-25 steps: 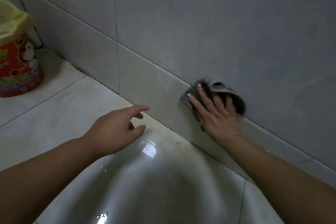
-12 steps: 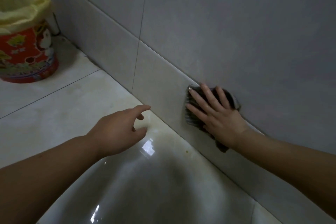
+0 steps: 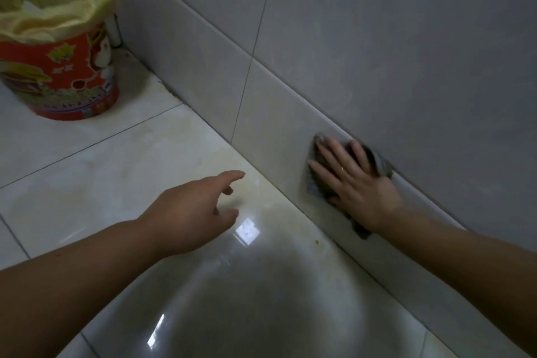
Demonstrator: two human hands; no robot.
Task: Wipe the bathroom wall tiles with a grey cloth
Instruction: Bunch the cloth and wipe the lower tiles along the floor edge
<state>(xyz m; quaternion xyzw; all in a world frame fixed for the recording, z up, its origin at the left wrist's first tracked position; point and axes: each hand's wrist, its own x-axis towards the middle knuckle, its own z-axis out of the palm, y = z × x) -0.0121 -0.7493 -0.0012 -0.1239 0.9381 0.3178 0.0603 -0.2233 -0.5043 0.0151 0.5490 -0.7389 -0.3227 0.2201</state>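
Observation:
My right hand [image 3: 353,183] lies flat with spread, straight fingers on a grey cloth [image 3: 315,187] and presses it against the low skirting tile of the grey wall tiles [image 3: 377,52]. The cloth peeks out left of the fingers, above the knuckles and below the wrist; most of it is hidden under the palm. My left hand [image 3: 197,212] hovers over the glossy floor tiles [image 3: 116,177], fingers loosely extended, holding nothing and touching nothing.
A red patterned waste bin [image 3: 58,78] with a yellow bag liner stands in the corner at the upper left. The wall meets the floor along a dark grout line running diagonally. My shadow falls on the shiny floor at the bottom.
My right hand has slid the cloth down from the tile joint onto the skirting tile and a little leftward along the wall. The view shifted, bringing the bin closer. The left hand stays hovering.

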